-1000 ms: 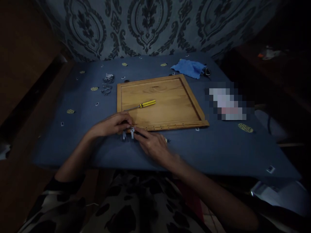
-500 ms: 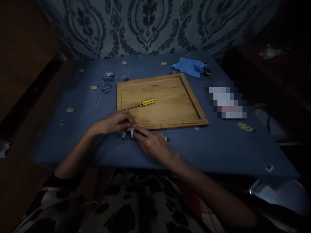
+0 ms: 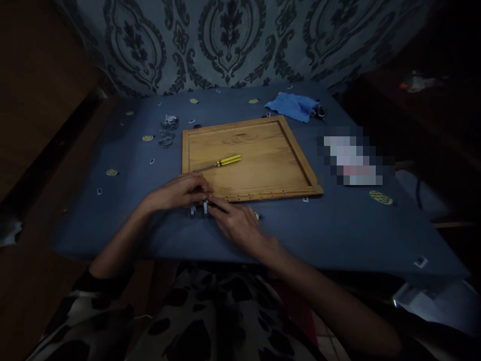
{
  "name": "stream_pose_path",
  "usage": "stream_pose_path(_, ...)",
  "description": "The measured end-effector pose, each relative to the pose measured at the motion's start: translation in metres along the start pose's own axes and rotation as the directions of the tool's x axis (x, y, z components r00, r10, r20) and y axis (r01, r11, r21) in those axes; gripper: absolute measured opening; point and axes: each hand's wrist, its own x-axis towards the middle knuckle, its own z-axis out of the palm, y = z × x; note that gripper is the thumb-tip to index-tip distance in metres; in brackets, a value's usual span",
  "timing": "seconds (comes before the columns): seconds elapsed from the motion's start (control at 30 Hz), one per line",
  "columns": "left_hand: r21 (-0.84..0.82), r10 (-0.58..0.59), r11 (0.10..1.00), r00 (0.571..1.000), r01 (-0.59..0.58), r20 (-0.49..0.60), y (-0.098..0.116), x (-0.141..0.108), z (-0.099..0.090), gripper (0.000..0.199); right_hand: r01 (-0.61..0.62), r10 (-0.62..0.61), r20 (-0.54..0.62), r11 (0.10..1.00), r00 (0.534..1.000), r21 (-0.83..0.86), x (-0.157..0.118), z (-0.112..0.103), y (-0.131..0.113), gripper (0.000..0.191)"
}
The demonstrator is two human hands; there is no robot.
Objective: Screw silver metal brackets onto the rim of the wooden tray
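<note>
A framed wooden panel [image 3: 240, 145] lies on the blue cloth, with a row of small dark holes along its front edge. Two small grey metal pieces, one of them a metal bracket [image 3: 205, 207], stick out at its front left corner; their exact kind is too small to tell. My left hand [image 3: 180, 190] is over that corner with its fingertips pinched together, and whatever is between them is hidden. From the right, my right hand [image 3: 238, 223] has its fingers closed against the bracket. A yellow-handled screwdriver [image 3: 228, 160] rests on the panel, its tip near my left hand.
More small metal pieces [image 3: 168, 129] lie beyond the panel's left side. A crumpled blue rag [image 3: 293, 105] is at the back right, with a dark object beside it. A blurred-out pale item [image 3: 351, 160] lies right of the panel. A patterned curtain [image 3: 229, 45] hangs behind.
The view has shifted slightly. Both hands stay at the panel's front left corner, with only small finger movement of my left hand.
</note>
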Motion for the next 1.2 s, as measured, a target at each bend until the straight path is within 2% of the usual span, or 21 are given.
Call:
stream_pose_path(0.13,-0.060,-0.027,0.998,0.998,0.023,-0.064,0.004,-0.008,0.001,0.022,-0.003,0.005,-0.030,0.998,1.000,0.059,0.000,0.000,0.000,0.046)
stream_pose_path(0.3,-0.103,-0.096,0.992,0.952,0.069,-0.291,0.011,-0.035,0.014,0.036,0.000,0.000,-0.009,0.999,1.000,0.053,0.000,-0.003,-0.001,0.047)
stream_pose_path(0.47,0.080,-0.076,0.990,0.907,0.119,-0.414,0.009,-0.051,0.045,0.062,-0.017,0.016,0.010,0.999,1.000,0.051,0.000,-0.003,-0.002,0.045)
stream_pose_path(0.6,0.167,-0.069,0.972,0.876,0.168,-0.477,0.007,-0.046,0.064,0.060,-0.030,0.030,0.007,0.999,1.000,0.038,-0.001,-0.002,-0.002,0.041)
stream_pose_path(0.73,0.174,-0.060,0.970,0.859,0.171,-0.508,0.007,-0.040,0.071,0.054,-0.013,0.014,-0.019,0.999,1.000,0.038,-0.002,0.000,0.000,0.038)
stream_pose_path(1.2,0.094,-0.063,0.987,0.861,0.128,-0.505,-0.002,-0.038,0.073,0.045,0.003,0.000,-0.059,0.999,0.998,0.044,-0.003,0.002,0.001,0.038)
